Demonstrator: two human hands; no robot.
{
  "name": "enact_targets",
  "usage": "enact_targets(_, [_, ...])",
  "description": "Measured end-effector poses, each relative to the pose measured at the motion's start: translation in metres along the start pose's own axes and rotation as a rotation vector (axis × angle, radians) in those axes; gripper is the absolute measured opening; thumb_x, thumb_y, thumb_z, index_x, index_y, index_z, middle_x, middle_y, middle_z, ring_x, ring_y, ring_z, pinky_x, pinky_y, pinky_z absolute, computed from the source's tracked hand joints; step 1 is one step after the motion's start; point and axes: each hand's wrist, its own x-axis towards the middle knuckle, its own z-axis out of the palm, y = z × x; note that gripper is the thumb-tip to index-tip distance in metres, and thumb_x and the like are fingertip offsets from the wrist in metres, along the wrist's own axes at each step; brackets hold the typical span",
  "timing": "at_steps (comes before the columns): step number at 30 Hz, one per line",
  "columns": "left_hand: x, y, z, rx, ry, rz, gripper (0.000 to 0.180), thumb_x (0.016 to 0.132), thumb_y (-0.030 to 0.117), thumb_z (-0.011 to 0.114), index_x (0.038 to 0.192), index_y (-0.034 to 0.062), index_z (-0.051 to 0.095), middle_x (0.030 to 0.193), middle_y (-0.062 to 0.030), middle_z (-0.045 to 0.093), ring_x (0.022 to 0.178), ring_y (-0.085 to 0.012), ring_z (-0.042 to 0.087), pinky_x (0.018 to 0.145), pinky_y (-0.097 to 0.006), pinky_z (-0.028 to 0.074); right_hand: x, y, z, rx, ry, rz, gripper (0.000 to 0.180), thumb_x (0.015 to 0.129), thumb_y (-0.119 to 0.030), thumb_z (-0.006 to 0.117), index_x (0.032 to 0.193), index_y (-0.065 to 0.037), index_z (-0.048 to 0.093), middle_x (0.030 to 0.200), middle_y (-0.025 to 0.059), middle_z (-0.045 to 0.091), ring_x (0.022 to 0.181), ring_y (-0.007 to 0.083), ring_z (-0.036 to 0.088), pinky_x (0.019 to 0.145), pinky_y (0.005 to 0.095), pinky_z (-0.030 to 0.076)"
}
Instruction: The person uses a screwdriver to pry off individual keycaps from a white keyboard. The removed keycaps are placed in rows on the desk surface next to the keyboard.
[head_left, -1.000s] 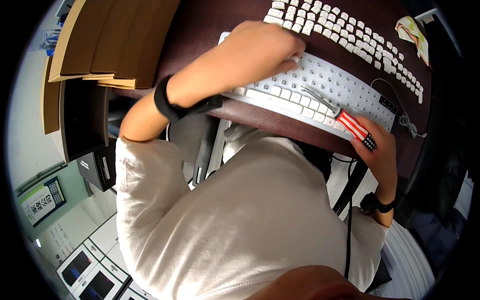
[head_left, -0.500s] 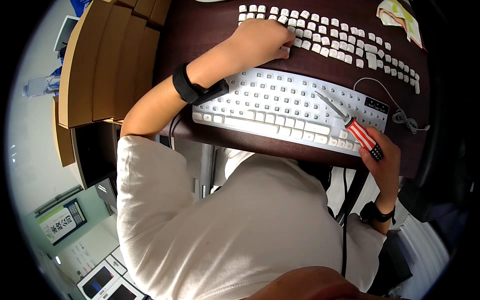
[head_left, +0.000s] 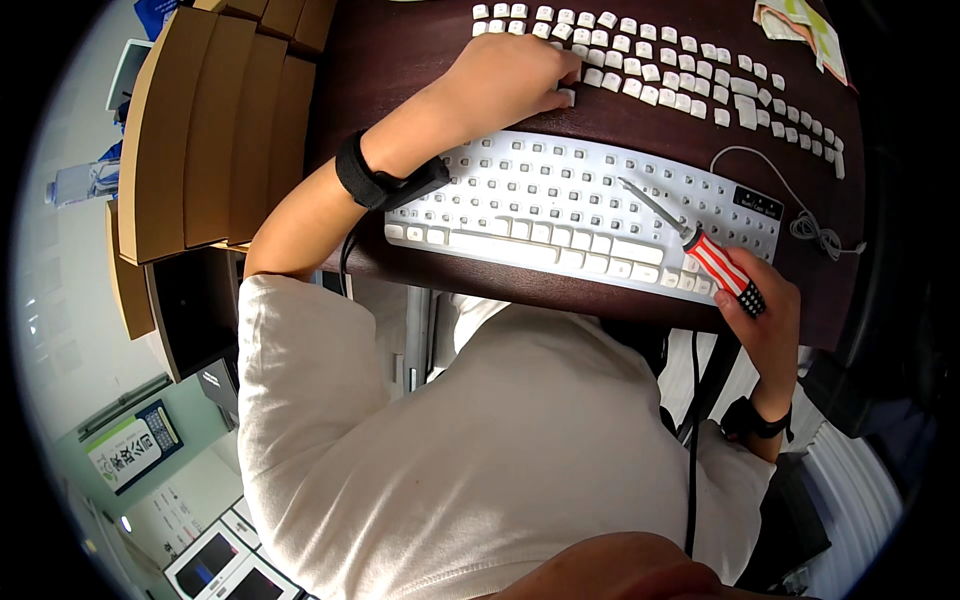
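My left hand (head_left: 510, 85) reaches over the far side of the keyboard, with its fingers curled down and pinched at a white keycap (head_left: 568, 98) at the left end of the nearest loose row. The other fingertips are partly hidden behind the hand. In my right hand (head_left: 765, 300) is a screwdriver-like tool with a red-and-white striped handle (head_left: 722, 268) and a thin grey shaft (head_left: 655, 207). Its tip points up-left over the white keyboard (head_left: 600, 160). Most of that keyboard's upper rows show bare switches, while white keycaps (head_left: 510, 247) fill its near rows.
Several rows of loose white keycaps (head_left: 690, 82) lie beyond the keyboard on the dark table (head_left: 400, 60). A coiled white cable (head_left: 815, 232) rests at the right, with a patterned cloth (head_left: 805, 35) behind it. Cardboard boxes (head_left: 210, 130) stand at the left edge.
The view has shifted slightly. Both hands keep nearly the same pose, my left hand at the loose keycap and my right hand on the tool.
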Motion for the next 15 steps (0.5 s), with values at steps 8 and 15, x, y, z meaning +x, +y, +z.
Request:
enact_targets(8, [0.0027, -0.0008, 0.0034, 0.042, -0.011, 0.015, 0.015, 0.088, 0.022, 0.071, 0.096, 0.01, 0.069, 0.078, -0.0081, 0.07, 0.075, -0.0276, 0.068, 0.068, -0.04, 0.053, -0.001, -0.0009, 0.0016, 0.002, 0.008, 0.007, 0.041, 0.08, -0.01, 0.075, 0.117, 0.002, 0.064, 0.1, 0.019, 0.07, 0.087, 0.0316, 0.071, 0.076, 0.0343, 0.054])
enact_targets(15, [0.0058, 0.0002, 0.0003, 0.059, 0.032, 0.005, 0.018, 0.087, 0.025, 0.072, 0.095, 0.0097, 0.069, 0.078, -0.0082, 0.069, 0.075, -0.0281, 0.068, 0.068, -0.04, 0.053, -0.0046, 0.0034, 0.0039, -0.023, 0.033, -0.003, 0.041, 0.081, -0.011, 0.075, 0.118, 0.001, 0.064, 0.102, 0.019, 0.071, 0.089, 0.0315, 0.072, 0.078, 0.0342, 0.054])
